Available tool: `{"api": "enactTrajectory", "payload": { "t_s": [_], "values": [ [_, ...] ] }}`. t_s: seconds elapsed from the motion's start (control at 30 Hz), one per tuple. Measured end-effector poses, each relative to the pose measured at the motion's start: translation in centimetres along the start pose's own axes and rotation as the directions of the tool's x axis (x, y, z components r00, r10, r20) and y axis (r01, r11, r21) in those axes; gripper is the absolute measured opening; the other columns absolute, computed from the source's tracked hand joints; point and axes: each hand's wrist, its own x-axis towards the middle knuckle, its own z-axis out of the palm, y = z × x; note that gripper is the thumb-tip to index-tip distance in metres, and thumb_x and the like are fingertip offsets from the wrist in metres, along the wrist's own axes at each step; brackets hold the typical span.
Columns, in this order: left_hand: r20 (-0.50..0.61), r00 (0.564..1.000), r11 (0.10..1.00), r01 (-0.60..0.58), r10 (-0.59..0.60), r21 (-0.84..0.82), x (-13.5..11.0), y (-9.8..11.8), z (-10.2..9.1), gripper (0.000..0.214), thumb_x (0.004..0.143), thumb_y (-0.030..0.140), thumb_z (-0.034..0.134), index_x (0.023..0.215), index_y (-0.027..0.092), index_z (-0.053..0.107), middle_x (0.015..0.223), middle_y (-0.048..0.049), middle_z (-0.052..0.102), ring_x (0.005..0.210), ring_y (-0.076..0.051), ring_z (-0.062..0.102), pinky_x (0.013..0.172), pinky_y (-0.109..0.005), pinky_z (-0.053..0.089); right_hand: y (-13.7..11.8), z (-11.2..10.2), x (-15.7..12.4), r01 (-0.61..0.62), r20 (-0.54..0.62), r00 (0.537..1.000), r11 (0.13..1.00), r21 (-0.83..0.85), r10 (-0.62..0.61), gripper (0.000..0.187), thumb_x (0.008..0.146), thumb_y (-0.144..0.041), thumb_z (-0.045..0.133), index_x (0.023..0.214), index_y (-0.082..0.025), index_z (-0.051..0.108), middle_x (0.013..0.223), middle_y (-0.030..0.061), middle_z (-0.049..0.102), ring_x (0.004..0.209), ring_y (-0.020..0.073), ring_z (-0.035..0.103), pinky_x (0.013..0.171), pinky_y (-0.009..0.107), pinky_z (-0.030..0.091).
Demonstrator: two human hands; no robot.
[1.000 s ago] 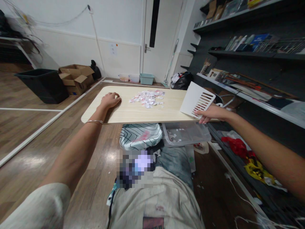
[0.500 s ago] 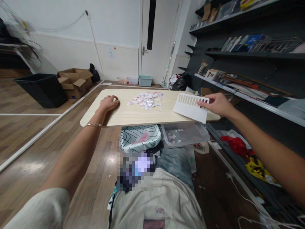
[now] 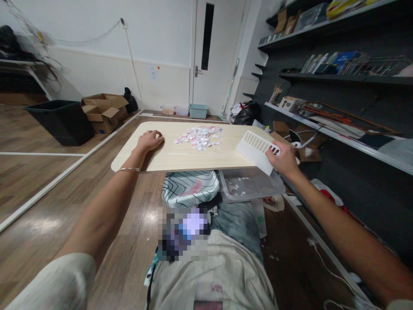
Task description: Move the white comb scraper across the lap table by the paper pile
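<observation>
My right hand point(image 3: 282, 157) grips the slotted end of a flat white plastic panel point(image 3: 253, 150), its fingers at the slots. The panel lies slanted over the right end of a pale wooden tabletop point(image 3: 158, 161), its near corner reaching past the front edge. Resting on the tabletop's left part, my left hand point(image 3: 150, 141) holds nothing, its fingers loosely bent and apart. Between the hands is a heap of small white paper pieces point(image 3: 201, 137), some with pinkish marks. The panel is apart from the heap.
Below the front edge are a clear plastic bin point(image 3: 251, 189) with some paper pieces and a patterned cushion-like thing point(image 3: 190, 189). Dark shelves point(image 3: 348, 101) stand close on the right. A black bin point(image 3: 61, 122) and cardboard boxes point(image 3: 105, 112) stand at the left.
My right hand has moved slightly down and turned the white panel clockwise, so it slants more. My left hand stays in place on the tabletop; the view shifts a little.
</observation>
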Motion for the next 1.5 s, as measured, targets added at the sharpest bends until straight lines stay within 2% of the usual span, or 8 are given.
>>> {"api": "enactTrajectory", "payload": {
  "t_s": [0.1,0.23,0.4,0.6,0.77,1.0,1.13,1.5],
  "values": [
    [0.000,1.000,1.000,0.001,-0.001,-0.005,0.0,0.0,0.0,0.063,0.110,0.050,0.055,0.158,0.021,0.083,0.168,-0.0240,0.073,0.157,-0.045,0.068,0.135,-0.056,0.053,0.4,0.7,-0.1,-0.063,-0.040,0.997,0.996,0.062,0.065,0.023,0.078,-0.037,0.068,0.068,-0.032,0.048,0.061,0.0004,0.051,0.065,0.0224,0.050,0.068,0.037,0.043],
    [-0.012,1.000,1.000,0.007,-0.008,-0.017,0.0,-0.1,0.0,0.061,0.108,0.049,0.058,0.156,0.023,0.084,0.166,-0.0233,0.073,0.158,-0.046,0.067,0.134,-0.058,0.053,1.1,1.0,-0.2,-0.105,-0.016,0.994,0.992,0.068,0.106,0.021,0.081,-0.038,0.068,0.071,-0.031,0.051,0.065,0.0011,0.056,0.065,0.0223,0.052,0.068,0.037,0.043],
    [-0.017,1.000,1.000,0.004,-0.004,-0.026,0.3,-0.2,0.1,0.063,0.105,0.050,0.059,0.156,0.023,0.084,0.165,-0.0235,0.073,0.156,-0.047,0.067,0.134,-0.059,0.053,1.2,0.9,-0.1,-0.067,-0.017,0.998,0.998,0.005,0.067,0.022,0.085,-0.039,0.076,0.077,-0.030,0.057,0.072,0.0044,0.069,0.071,0.0258,0.063,0.071,0.037,0.048],
    [-0.011,1.000,1.000,0.000,0.000,-0.028,0.4,-0.3,0.1,0.065,0.104,0.051,0.057,0.155,0.021,0.084,0.166,-0.0245,0.072,0.157,-0.048,0.066,0.134,-0.061,0.053,-0.2,0.6,0.3,-0.105,-0.079,0.991,0.994,0.009,0.105,0.020,0.099,-0.047,0.075,0.095,-0.027,0.073,0.092,0.0141,0.084,0.088,0.0359,0.080,0.082,0.044,0.061],
    [-0.003,1.000,1.000,0.007,-0.007,-0.025,0.2,-0.1,-0.1,0.065,0.105,0.051,0.056,0.156,0.021,0.083,0.167,-0.0247,0.072,0.157,-0.047,0.066,0.134,-0.058,0.052,0.1,1.1,0.7,-0.069,-0.033,0.997,0.984,-0.163,0.064,0.014,0.100,-0.040,0.068,0.100,-0.026,0.073,0.092,0.0185,0.080,0.098,0.0423,0.076,0.090,0.049,0.058],
    [-0.005,1.000,1.000,0.005,-0.005,-0.027,0.1,-0.1,-0.1,0.066,0.104,0.052,0.057,0.156,0.021,0.083,0.164,-0.0239,0.074,0.156,-0.047,0.066,0.134,-0.059,0.052,0.3,1.7,1.1,-0.039,0.103,0.992,0.967,-0.252,0.067,0.015,0.106,-0.033,0.059,0.114,-0.024,0.068,0.098,0.0207,0.076,0.098,0.0441,0.068,0.092,0.050,0.054],
    [-0.009,1.000,1.000,0.005,-0.005,-0.026,0.0,0.0,-0.1,0.066,0.105,0.052,0.057,0.158,0.021,0.083,0.166,-0.0241,0.073,0.156,-0.047,0.066,0.134,-0.059,0.052,-0.6,2.1,0.9,0.003,0.140,0.990,0.964,-0.267,0.036,0.013,0.107,-0.031,0.058,0.113,-0.024,0.067,0.092,0.0190,0.075,0.092,0.0413,0.067,0.088,0.047,0.051],
    [0.002,1.000,1.000,0.007,-0.007,-0.021,-0.1,0.0,-0.3,0.067,0.106,0.052,0.055,0.159,0.021,0.082,0.167,-0.0247,0.071,0.156,-0.047,0.066,0.134,-0.058,0.052,-2.0,2.7,0.9,0.007,0.015,1.000,0.975,-0.224,-0.004,0.012,0.098,-0.036,0.064,0.090,-0.029,0.067,0.080,0.0138,0.076,0.079,0.0341,0.068,0.076,0.041,0.046]
  ]
}}
